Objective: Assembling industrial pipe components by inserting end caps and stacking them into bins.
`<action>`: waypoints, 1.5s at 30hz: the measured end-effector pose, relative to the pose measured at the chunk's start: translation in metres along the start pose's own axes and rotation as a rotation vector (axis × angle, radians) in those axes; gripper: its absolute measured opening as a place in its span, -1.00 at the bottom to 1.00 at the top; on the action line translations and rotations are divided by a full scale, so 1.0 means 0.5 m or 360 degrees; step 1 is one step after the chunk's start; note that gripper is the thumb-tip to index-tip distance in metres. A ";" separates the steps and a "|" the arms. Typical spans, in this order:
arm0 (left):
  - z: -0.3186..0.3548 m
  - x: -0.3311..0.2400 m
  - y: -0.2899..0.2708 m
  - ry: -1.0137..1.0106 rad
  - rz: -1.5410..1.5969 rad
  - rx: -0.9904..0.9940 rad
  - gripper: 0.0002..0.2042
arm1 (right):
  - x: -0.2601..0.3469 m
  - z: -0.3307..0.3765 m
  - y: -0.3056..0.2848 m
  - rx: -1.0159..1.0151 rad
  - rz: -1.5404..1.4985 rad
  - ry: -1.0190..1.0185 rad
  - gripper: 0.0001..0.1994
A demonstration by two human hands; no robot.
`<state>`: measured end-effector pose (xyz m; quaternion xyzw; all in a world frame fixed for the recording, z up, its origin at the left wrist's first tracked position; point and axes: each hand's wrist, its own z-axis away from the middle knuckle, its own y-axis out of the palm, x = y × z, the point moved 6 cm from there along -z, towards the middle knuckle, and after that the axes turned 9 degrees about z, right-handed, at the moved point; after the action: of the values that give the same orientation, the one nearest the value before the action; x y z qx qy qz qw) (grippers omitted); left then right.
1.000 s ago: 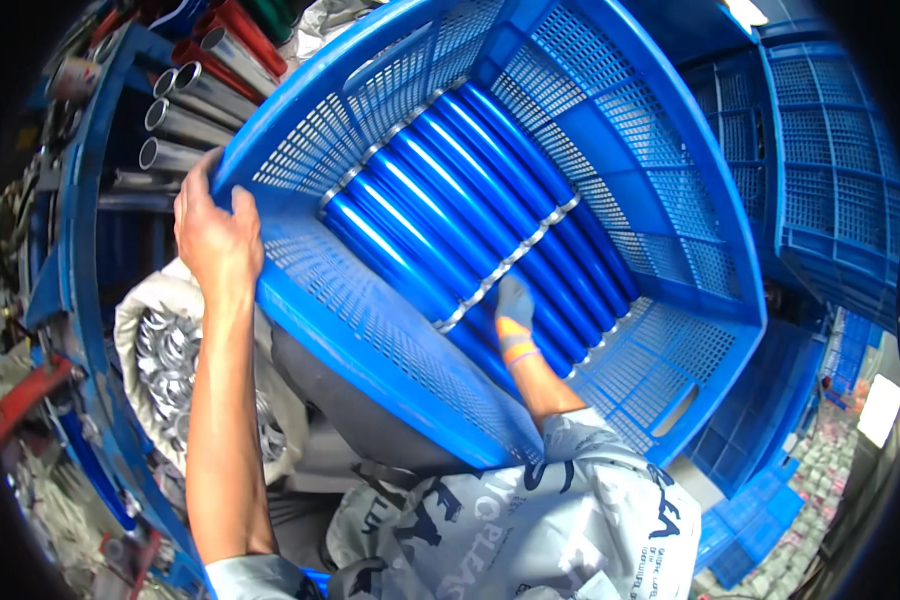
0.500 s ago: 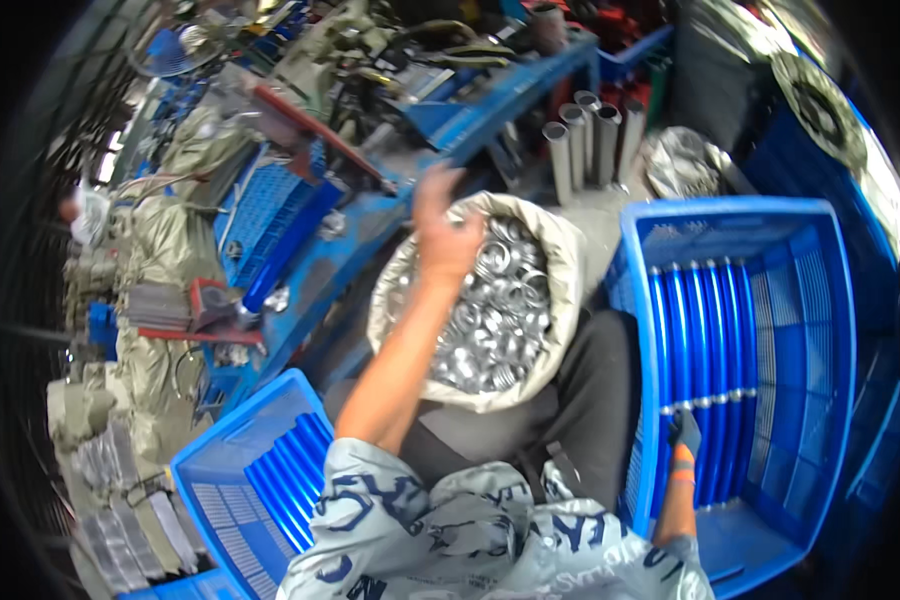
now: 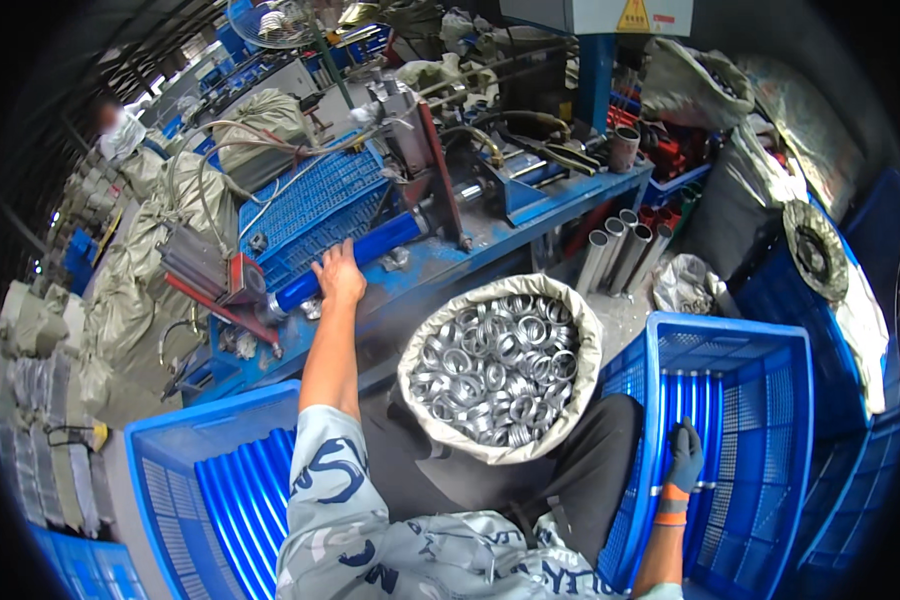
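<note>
My bare left hand [image 3: 340, 277] reaches forward to a blue tube [image 3: 388, 236], its fingers spread against the tube's side. That tube lies between two red-plated end fixtures of a bench machine [image 3: 437, 160]. My gloved right hand [image 3: 685, 457], in a grey glove with an orange cuff, is down in the right blue crate [image 3: 806, 430]. Its fingers are closed on a blue tube there, partly hidden by the glove; more shiny blue tubes [image 3: 712, 395] lie alongside. Between my legs stands a pale sack [image 3: 417, 425] full of silver metal rings [image 3: 495, 375].
A second blue crate [image 3: 150, 500] with blue tubes stands on the left. Several bare metal tubes [image 3: 620, 250] stand upright beyond the sack. The blue workbench [image 3: 490, 245] runs across ahead, with hoses and a blue basket [image 3: 315, 210]. Farther left, a person [image 3: 122, 135] is in the background.
My left hand has moved from above the sack leftward to the blue tube in the machine. My right hand remains in the right crate. The view has tilted up, showing more of the bench.
</note>
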<state>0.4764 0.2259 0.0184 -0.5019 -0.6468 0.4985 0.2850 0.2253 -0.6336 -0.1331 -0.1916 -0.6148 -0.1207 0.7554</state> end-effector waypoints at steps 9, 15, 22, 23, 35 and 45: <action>0.065 0.008 -0.129 0.0306 0.0320 -0.0210 -0.31 | 0.157 0.137 0.083 0.0029 0.0050 -0.0213 -0.59; 0.190 -0.073 -0.366 0.0583 0.0950 -0.0540 -0.32 | 0.252 0.152 0.175 0.0301 0.0392 -0.0473 -0.59; 0.474 -0.583 -0.448 0.0578 0.2362 0.0861 -0.29 | 0.606 0.286 0.338 0.0846 0.0101 -0.1006 -0.06; 0.532 -0.672 -0.449 0.0649 0.2500 0.1100 -0.26 | 0.587 0.275 0.329 0.0890 0.0187 -0.0899 0.03; 0.749 -1.164 -0.384 0.0962 0.2792 0.1807 -0.37 | 0.420 0.203 -0.071 0.0348 0.0127 -0.0432 -0.21; 0.806 -1.406 -0.276 0.1019 0.2587 0.2072 -0.35 | 0.264 0.074 -0.253 0.0026 0.0446 -0.0271 -0.09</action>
<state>0.3105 -0.5749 0.1025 -0.6389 0.3707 0.6312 0.2366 0.1684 -0.7238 0.0199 -0.2788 -0.6449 0.0076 0.7116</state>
